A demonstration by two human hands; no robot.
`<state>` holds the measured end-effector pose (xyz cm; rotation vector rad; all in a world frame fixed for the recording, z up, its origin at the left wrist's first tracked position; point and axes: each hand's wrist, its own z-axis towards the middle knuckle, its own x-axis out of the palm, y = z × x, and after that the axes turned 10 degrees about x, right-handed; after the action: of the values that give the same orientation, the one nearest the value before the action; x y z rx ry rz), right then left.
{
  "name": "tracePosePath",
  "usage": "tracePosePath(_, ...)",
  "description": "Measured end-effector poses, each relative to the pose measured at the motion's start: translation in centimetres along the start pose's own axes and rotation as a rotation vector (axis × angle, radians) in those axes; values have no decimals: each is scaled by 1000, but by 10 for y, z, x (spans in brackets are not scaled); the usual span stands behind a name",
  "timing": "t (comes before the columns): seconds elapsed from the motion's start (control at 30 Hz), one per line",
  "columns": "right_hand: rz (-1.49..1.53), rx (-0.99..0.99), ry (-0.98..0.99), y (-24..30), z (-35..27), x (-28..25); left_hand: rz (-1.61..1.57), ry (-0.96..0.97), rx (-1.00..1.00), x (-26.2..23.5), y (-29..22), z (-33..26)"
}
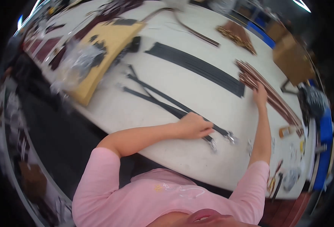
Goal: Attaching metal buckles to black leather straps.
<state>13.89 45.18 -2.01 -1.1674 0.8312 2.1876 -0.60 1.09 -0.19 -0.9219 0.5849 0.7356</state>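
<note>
Small print marks my pink shirt (136,195). My left hand (195,125) curls over metal-ended black straps (174,110) on the table (182,155); whether it clamps one, I cannot tell. My right hand (260,94) meets the brown strips (277,102) at right, grip unclear. The step appears to be strip handling; lifting calls for a firm pinch. Flat black strips (197,69) lie far.

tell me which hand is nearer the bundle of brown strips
Right. The right hand is at the bundle of brown strips, its fingers over the strips; the left hand is off to the left, over the black straps, apart from the bundle.
</note>
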Motion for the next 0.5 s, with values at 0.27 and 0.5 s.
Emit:
tracePosePath(0.27,-420,41,-164,-12,-11,26,-42,-74,52,28,1,-8)
tracePosePath(0.5,-515,-10,-109,-17,-6,23,-15,-1,38,16,0,0)
